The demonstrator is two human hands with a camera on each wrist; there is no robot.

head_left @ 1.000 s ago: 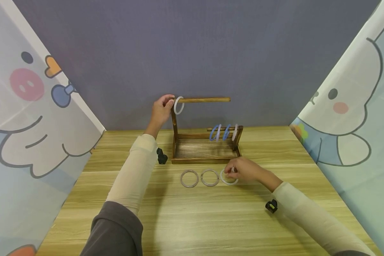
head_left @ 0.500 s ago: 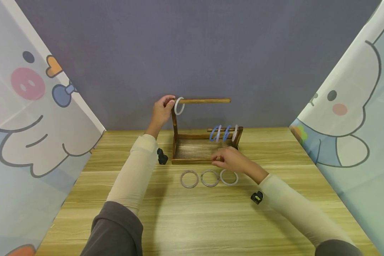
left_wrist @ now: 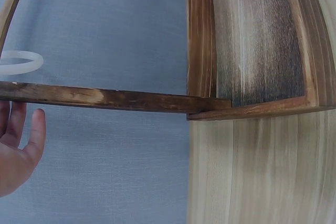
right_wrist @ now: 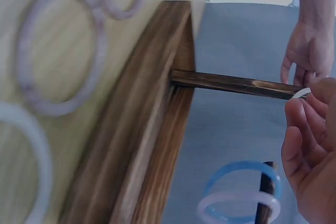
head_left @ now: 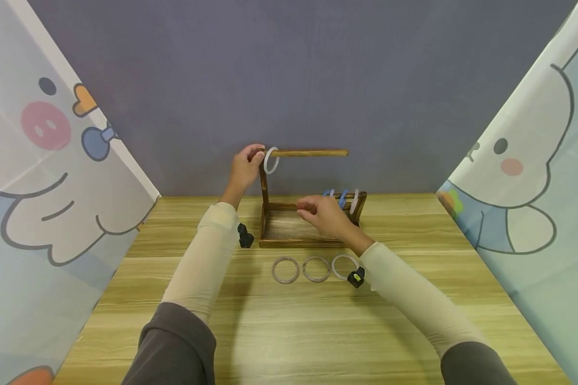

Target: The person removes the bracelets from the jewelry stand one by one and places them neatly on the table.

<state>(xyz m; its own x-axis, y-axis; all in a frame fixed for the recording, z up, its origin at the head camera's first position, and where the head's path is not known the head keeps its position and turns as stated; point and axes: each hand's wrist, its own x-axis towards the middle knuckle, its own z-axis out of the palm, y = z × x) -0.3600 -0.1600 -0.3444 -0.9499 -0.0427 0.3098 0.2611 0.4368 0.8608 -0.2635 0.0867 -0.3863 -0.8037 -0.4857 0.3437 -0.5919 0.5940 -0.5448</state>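
Observation:
A dark wooden bangle stand (head_left: 308,243) rises from a tray base on the table. My left hand (head_left: 243,170) holds the top of its tall left post (left_wrist: 105,98), thumb and fingers at the corner. Close by, a white bangle (head_left: 266,163) hangs on the upper bar (head_left: 313,153). My right hand (head_left: 325,215) is above the tray, fingers bent loosely with no bangle seen in them. In the right wrist view, its fingers (right_wrist: 296,114) overlap part of the hanging white bangle (right_wrist: 301,93). Blue and pale lilac bangles (head_left: 355,201) hang on the lower bar, partly hidden by my right hand.
Two greyish-lilac bangles (head_left: 286,270) and a white one (head_left: 339,259) lie in a row in front of the stand. Small black devices (head_left: 245,236) sit by each forearm. A grey wall (head_left: 308,69) stands behind; cartoon-printed panels (head_left: 515,187) flank the table.
My right hand has left the white bangle on the table and moved up and left, over the stand's tray. My left hand has stayed at the post.

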